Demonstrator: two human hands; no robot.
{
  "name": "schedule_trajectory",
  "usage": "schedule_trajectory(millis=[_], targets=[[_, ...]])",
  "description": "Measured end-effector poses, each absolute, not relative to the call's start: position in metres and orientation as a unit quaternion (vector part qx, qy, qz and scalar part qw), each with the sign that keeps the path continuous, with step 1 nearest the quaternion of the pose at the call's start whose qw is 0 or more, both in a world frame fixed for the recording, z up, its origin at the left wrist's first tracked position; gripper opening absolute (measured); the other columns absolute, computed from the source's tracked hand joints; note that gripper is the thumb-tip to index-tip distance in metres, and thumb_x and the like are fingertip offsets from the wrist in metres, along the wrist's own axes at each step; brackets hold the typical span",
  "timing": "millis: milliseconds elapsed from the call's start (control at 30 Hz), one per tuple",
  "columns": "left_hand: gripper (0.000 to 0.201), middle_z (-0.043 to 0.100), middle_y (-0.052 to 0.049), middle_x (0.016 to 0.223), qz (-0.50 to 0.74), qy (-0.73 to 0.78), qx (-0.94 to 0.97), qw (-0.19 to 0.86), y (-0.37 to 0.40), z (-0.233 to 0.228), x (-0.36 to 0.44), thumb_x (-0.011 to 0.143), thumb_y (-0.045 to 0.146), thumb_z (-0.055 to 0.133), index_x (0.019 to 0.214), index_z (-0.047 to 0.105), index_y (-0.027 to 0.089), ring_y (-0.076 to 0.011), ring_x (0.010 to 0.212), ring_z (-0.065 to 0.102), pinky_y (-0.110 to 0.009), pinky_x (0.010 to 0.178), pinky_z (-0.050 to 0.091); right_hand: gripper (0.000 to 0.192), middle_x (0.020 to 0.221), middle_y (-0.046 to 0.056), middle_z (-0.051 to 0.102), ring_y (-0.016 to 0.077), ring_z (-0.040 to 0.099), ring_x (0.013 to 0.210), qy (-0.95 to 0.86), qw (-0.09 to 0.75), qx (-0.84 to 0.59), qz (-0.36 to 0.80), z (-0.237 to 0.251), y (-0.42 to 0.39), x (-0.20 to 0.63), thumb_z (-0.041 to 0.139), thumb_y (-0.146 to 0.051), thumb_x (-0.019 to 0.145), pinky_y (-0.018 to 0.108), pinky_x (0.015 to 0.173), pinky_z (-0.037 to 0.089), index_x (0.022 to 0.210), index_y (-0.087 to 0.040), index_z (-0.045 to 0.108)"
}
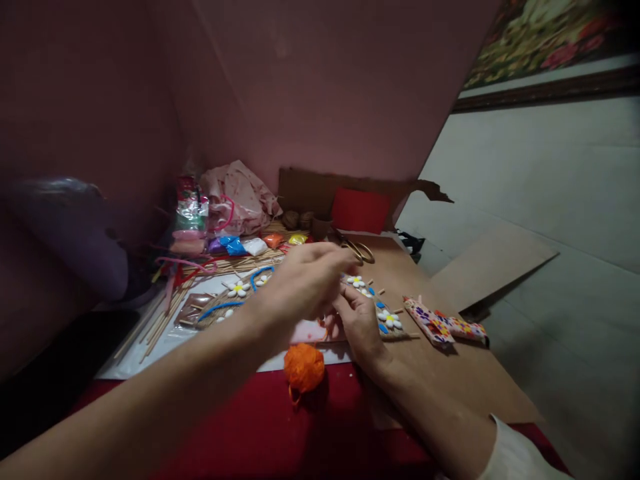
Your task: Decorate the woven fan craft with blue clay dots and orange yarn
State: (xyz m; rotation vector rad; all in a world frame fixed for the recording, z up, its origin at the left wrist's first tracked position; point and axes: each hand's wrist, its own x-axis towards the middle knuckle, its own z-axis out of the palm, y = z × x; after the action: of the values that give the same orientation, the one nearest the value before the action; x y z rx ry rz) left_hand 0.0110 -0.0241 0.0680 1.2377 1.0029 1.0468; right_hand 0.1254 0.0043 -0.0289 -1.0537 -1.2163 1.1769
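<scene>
My left hand (300, 283) reaches in from the lower left and hovers over a craft piece with white clay daisies (389, 319) and blue bits on thin sticks; its fingers are pinched together, and whether they hold anything is hidden. My right hand (356, 323) lies under it on the brown cardboard (450, 373), fingers curled against the same piece. An orange ball of yarn (304, 367) sits just in front of both hands on the red cloth (280, 433).
A floral-patterned strip (444, 327) lies to the right. Scissors (360, 251), coloured clay packets (250, 245), a bundle of wooden sticks (165, 313), another daisy piece (235, 290), a pink cloth (240, 193) and a red box (360, 210) crowd the back. A pink wall stands behind.
</scene>
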Motion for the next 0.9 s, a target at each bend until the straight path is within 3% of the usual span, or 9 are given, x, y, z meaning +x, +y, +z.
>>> schedule_trajectory(millis=[67, 167, 300, 433, 567, 700, 800, 900], targets=[[0.013, 0.034, 0.009, 0.043, 0.460, 0.463, 0.508, 0.562, 0.002, 0.085, -0.003, 0.073, 0.018, 0.055, 0.062, 0.048, 0.017, -0.0027, 0.032, 0.024, -0.016, 0.034, 0.013, 0.030, 0.054, -0.004, 0.057, 0.0060, 0.047, 0.033, -0.496, 0.546, -0.439, 0.513, -0.030, 0.006, 0.126, 0.060, -0.046, 0.075, 0.015, 0.028, 0.034, 0.076, -0.016, 0.058], [0.011, 0.040, 0.008, 0.041, 0.440, 0.523, 0.463, 0.564, 0.012, 0.048, -0.023, 0.065, 0.007, 0.051, 0.068, 0.049, 0.017, -0.0051, 0.033, 0.034, -0.016, 0.036, 0.021, 0.031, 0.055, -0.004, 0.057, 0.0046, 0.046, 0.032, -0.490, 0.552, -0.427, 0.522, -0.032, 0.006, 0.125, 0.061, -0.045, 0.076, 0.013, 0.028, 0.034, 0.078, -0.015, 0.058], [0.008, 0.058, 0.002, 0.052, 0.483, 0.523, 0.486, 0.507, 0.017, 0.003, -0.038, 0.068, 0.015, 0.054, 0.074, 0.050, 0.017, -0.0076, 0.033, 0.042, -0.018, 0.034, 0.024, 0.031, 0.056, -0.004, 0.056, 0.0045, 0.047, 0.034, -0.504, 0.553, -0.421, 0.513, -0.032, 0.004, 0.124, 0.061, -0.046, 0.077, 0.013, 0.029, 0.034, 0.078, -0.015, 0.057], [0.018, 0.054, 0.003, 0.049, 0.527, 0.526, 0.524, 0.414, 0.023, 0.002, -0.052, 0.074, 0.031, 0.060, 0.066, 0.054, 0.016, -0.0059, 0.034, 0.039, -0.018, 0.035, 0.023, 0.029, 0.059, -0.003, 0.056, 0.0047, 0.047, 0.039, -0.541, 0.545, -0.422, 0.481, -0.033, 0.001, 0.124, 0.057, -0.044, 0.081, 0.014, 0.033, 0.036, 0.077, -0.016, 0.056], [0.014, 0.057, 0.001, 0.057, 0.575, 0.532, 0.517, 0.345, 0.025, 0.004, -0.066, 0.067, 0.026, 0.068, 0.072, 0.065, 0.013, -0.0070, 0.048, 0.044, -0.018, 0.044, 0.030, 0.026, 0.061, -0.003, 0.055, 0.0053, 0.048, 0.044, -0.591, 0.534, -0.417, 0.436, -0.033, -0.003, 0.125, 0.053, -0.041, 0.086, 0.016, 0.040, 0.040, 0.078, -0.017, 0.057], [0.012, 0.060, -0.001, 0.062, 0.562, 0.538, 0.522, 0.350, 0.026, 0.000, -0.068, 0.061, 0.021, 0.071, 0.069, 0.066, 0.013, -0.0103, 0.056, 0.049, -0.020, 0.050, 0.036, 0.026, 0.061, -0.003, 0.055, 0.0065, 0.049, 0.046, -0.615, 0.531, -0.415, 0.410, -0.033, -0.004, 0.125, 0.051, -0.040, 0.087, 0.017, 0.043, 0.040, 0.077, -0.017, 0.057], [0.014, 0.053, 0.002, 0.054, 0.553, 0.529, 0.537, 0.355, 0.024, -0.004, -0.064, 0.065, 0.025, 0.069, 0.061, 0.063, 0.013, -0.0086, 0.052, 0.044, -0.020, 0.047, 0.031, 0.026, 0.061, -0.003, 0.054, 0.0061, 0.047, 0.043, -0.613, 0.533, -0.414, 0.411, -0.033, -0.004, 0.125, 0.051, -0.040, 0.087, 0.018, 0.042, 0.039, 0.076, -0.017, 0.056], [0.013, 0.054, 0.003, 0.054, 0.558, 0.507, 0.528, 0.390, 0.021, -0.005, -0.059, 0.067, 0.026, 0.068, 0.066, 0.066, 0.013, -0.0075, 0.048, 0.042, -0.020, 0.045, 0.030, 0.026, 0.061, -0.003, 0.055, 0.0063, 0.046, 0.042, -0.614, 0.530, -0.415, 0.412, -0.033, -0.004, 0.126, 0.051, -0.040, 0.087, 0.018, 0.041, 0.039, 0.076, -0.018, 0.056]])
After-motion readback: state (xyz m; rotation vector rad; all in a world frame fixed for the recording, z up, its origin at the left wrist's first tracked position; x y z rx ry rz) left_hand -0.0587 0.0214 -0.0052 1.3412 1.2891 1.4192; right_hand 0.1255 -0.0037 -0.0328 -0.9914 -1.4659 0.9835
